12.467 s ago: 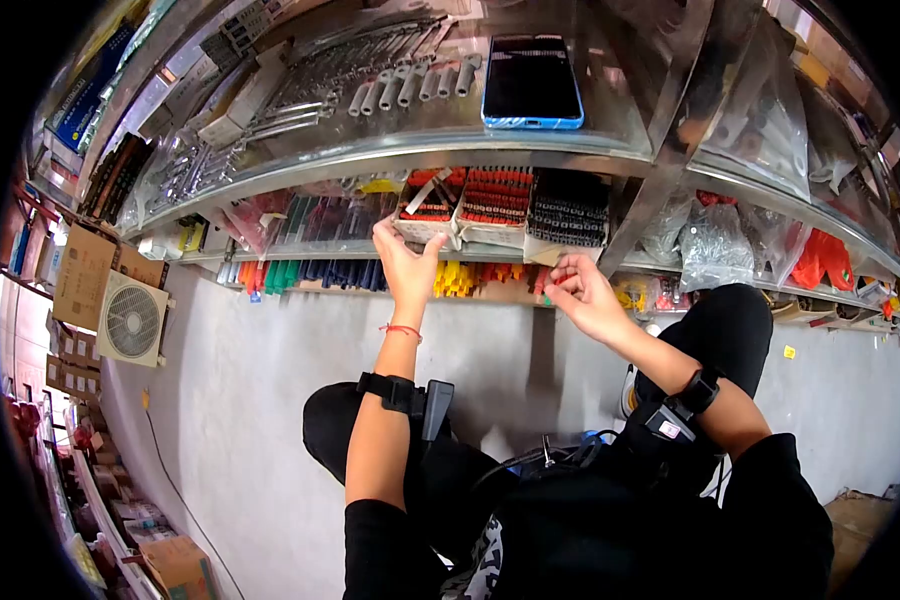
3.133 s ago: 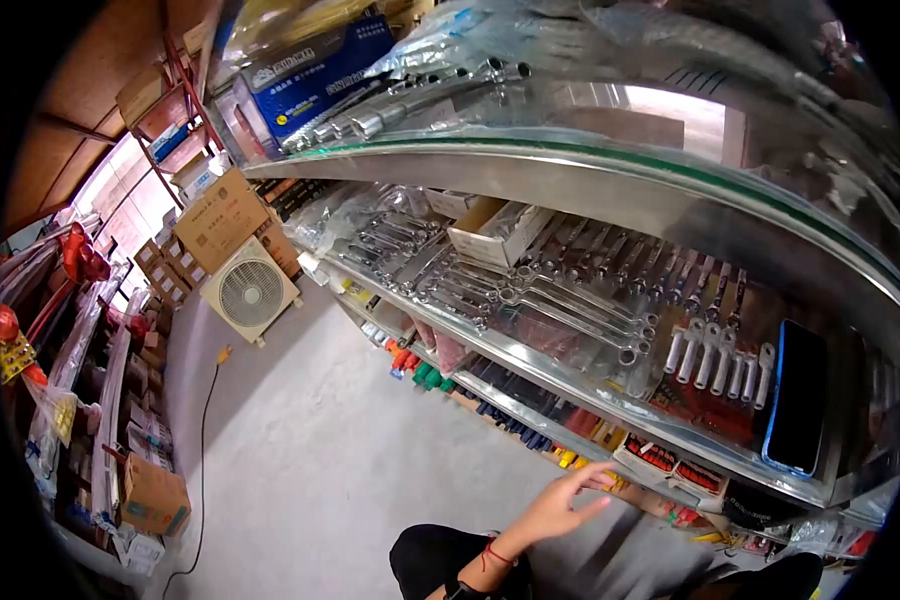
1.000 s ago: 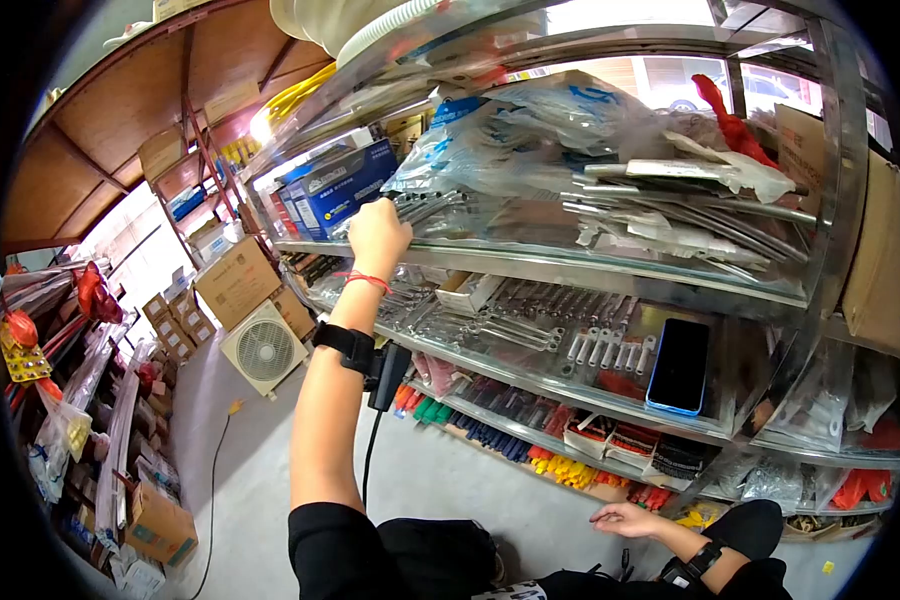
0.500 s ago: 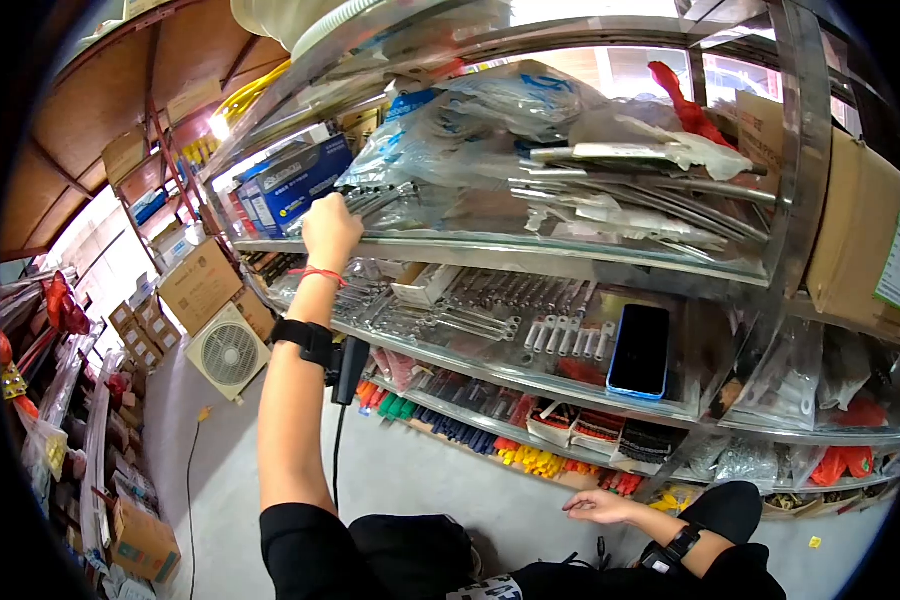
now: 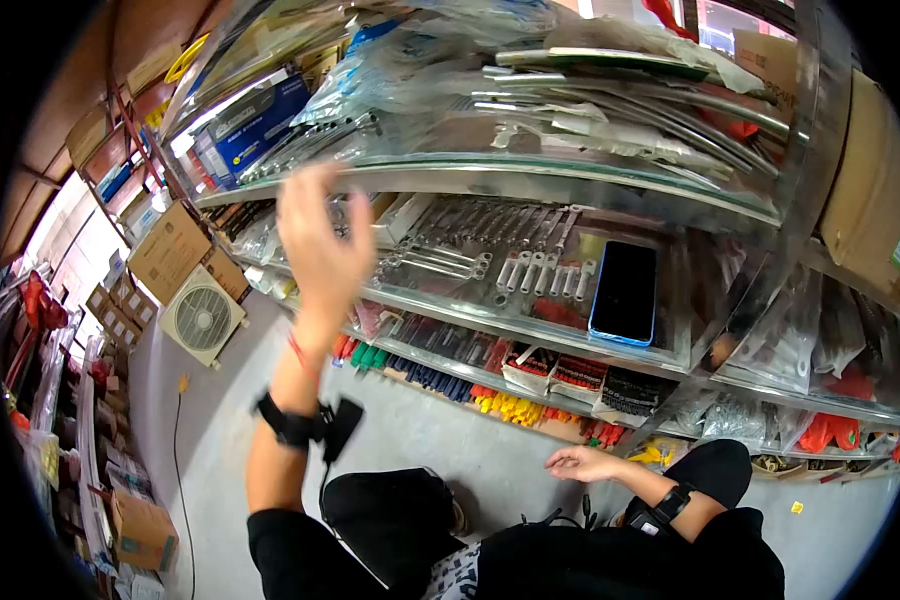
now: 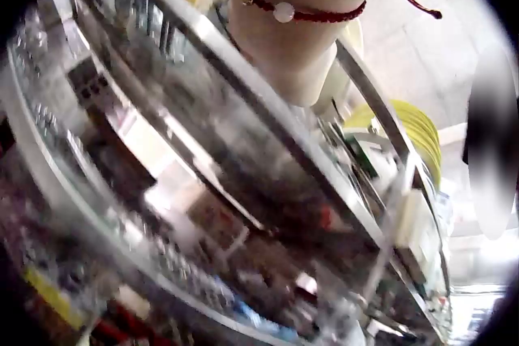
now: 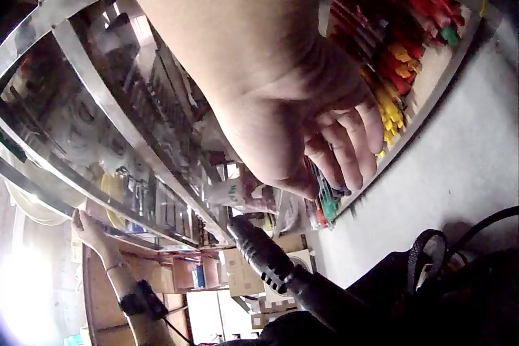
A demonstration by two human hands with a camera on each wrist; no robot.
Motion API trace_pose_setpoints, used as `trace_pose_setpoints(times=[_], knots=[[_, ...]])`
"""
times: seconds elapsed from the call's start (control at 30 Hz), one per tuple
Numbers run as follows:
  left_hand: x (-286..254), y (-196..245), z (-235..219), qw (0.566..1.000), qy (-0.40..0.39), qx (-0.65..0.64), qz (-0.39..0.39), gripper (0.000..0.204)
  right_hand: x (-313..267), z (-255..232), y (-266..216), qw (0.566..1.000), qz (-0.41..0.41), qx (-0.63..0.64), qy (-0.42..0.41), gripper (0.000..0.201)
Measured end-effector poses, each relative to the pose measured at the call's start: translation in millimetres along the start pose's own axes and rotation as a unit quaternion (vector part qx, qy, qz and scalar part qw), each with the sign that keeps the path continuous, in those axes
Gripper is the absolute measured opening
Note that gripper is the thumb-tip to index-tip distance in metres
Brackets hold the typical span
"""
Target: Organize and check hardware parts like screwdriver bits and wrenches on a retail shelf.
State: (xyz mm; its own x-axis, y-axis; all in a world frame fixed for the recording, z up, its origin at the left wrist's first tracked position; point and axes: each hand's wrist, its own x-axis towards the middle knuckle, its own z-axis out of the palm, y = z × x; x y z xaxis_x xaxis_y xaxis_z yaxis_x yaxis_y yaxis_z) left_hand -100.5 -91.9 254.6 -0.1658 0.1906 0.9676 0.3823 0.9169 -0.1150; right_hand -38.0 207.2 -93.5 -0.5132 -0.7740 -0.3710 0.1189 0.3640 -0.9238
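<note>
My left hand (image 5: 322,245), blurred by motion, is in front of the edge of the upper glass shelf (image 5: 450,178), with nothing visible in it. Behind and above it lie chrome wrenches (image 5: 315,142) beside a blue box (image 5: 260,125). Overlapped by the hand in the head view, the middle shelf bears combination wrenches (image 5: 440,262) and a white open carton (image 5: 402,215). My right hand (image 5: 585,462) hangs loosely curled, low in front of the bottom shelf, holding nothing. Nearest it are yellow-handled tools (image 5: 510,405) and red-handled ones (image 5: 602,433).
A phone (image 5: 625,292) lies on the middle shelf beside several short socket-like tools (image 5: 545,275). Small boxes (image 5: 577,375) line the lower shelf. Metal rods (image 5: 650,105) lie on the upper shelf. A box fan (image 5: 202,314) and a cable (image 5: 177,450) are on the floor at left.
My left hand rose from the lower shelf to the wrenches on the upper shelf, then came down and away from them. My right hand stays low, loosely curled. The view has shifted.
</note>
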Motion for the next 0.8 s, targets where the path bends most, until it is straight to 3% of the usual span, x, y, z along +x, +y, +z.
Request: trace_pose_setpoints(times=[0.03,0.07,0.1,0.17,0.23,0.43,0.57,0.8], knots=[[-18.0,26.9,-4.4,0.999,-0.043,-0.019,0.004,0.022,1.4,0.5,1.9,1.000,-0.005,0.001,0.001,0.033],[-37.7,48.1,-2.4,0.994,-0.083,-0.034,0.058,0.020,2.5,0.4,3.8,1.000,-0.010,0.003,0.003,0.033],[-53.9,72.4,-2.8,0.980,-0.163,-0.085,0.075,0.017,4.1,-0.4,6.4,1.000,-0.025,-0.018,0.004,0.032],[-74.9,116.8,4.3,0.947,-0.280,-0.143,0.073,0.019,8.0,-2.4,12.2,0.997,-0.053,-0.061,0.004,0.031],[-81.4,144.9,17.7,0.912,-0.353,-0.202,0.047,0.028,7.0,-2.9,13.3,0.999,-0.035,-0.016,0.004,0.029],[-68.8,188.9,62.3,0.913,-0.322,-0.253,-0.006,0.031,1.0,-0.5,1.4,0.999,-0.029,-0.024,0.024,0.026],[-63.4,201.6,90.8,0.896,-0.383,-0.217,-0.064,0.040,-1.7,-2.0,8.3,0.999,-0.046,-0.017,0.013,0.025],[-57.6,219.2,122.7,0.875,-0.452,-0.156,-0.074,0.048,-9.3,-2.0,-0.4,0.998,-0.057,-0.011,0.016,0.025]])
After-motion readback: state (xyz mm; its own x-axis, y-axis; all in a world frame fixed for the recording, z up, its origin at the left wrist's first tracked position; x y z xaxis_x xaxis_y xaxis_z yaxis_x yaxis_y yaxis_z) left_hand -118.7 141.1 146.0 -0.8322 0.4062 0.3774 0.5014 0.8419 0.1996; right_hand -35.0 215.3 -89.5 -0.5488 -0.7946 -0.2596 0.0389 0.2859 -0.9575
